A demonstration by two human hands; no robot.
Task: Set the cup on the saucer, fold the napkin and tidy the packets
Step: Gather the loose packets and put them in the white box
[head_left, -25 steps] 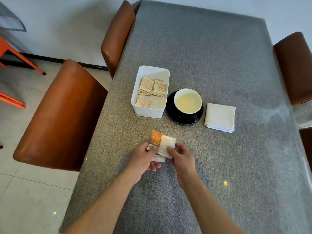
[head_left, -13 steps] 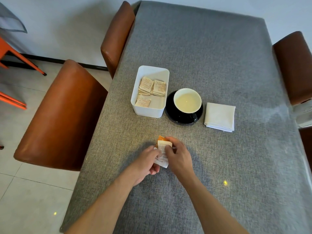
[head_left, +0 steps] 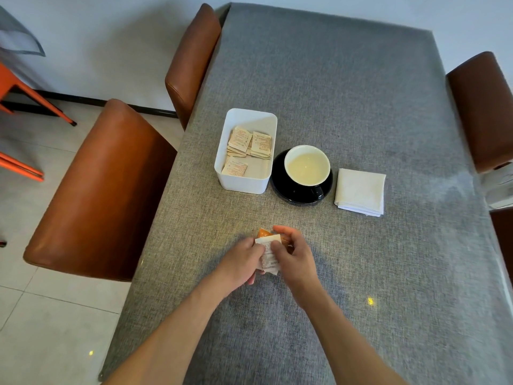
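Both hands hold a small stack of packets point(head_left: 268, 252), white on top with an orange one peeking out behind, just above the grey table. My left hand point(head_left: 242, 263) pinches the stack's left side and my right hand point(head_left: 293, 254) curls over its top and right edge. A black cup point(head_left: 306, 169) with a pale inside stands on a black saucer point(head_left: 280, 187) further back. To its right lies a folded white napkin point(head_left: 361, 191). Left of the saucer, a white box point(head_left: 251, 118) holds several beige packets point(head_left: 248, 145).
The table point(head_left: 347, 87) has a grey cloth cover. Brown leather chairs stand along its left side point(head_left: 102, 190), at the far left point(head_left: 194, 56) and on the right point(head_left: 483, 107). An orange frame point(head_left: 16, 90) stands on the tiled floor at the far left.
The packets, fanned out side by side a second ago, are now gathered into one stack between my hands. My right hand has moved up over the stack's top.
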